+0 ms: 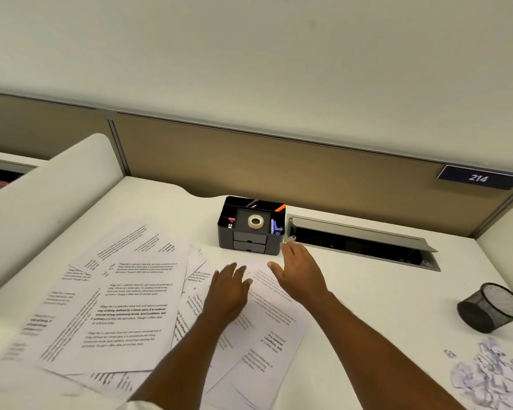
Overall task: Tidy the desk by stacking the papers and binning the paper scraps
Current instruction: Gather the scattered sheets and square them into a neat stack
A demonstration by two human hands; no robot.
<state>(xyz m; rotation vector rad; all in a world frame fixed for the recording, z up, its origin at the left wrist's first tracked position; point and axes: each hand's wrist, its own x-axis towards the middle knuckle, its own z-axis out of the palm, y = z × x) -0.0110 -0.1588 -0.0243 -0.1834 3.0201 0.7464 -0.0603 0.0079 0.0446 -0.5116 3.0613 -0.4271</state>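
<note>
Both bare forearms reach in from the bottom edge, angling up toward 12 o'clock. The left hand lies palm down, fingers spread and pointing toward 1 o'clock, holding nothing. The right hand, just beside it at 2 o'clock, is flat and empty too, fingers together toward 11 o'clock, thumb stuck out toward the left hand.

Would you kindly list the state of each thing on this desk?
papers: scattered, overlapping, unstacked
scraps: crumpled, loose on the desk
mesh cup: tipped on its side
cable hatch: lid open
left hand: flat on a sheet
right hand: open, holding nothing
</note>
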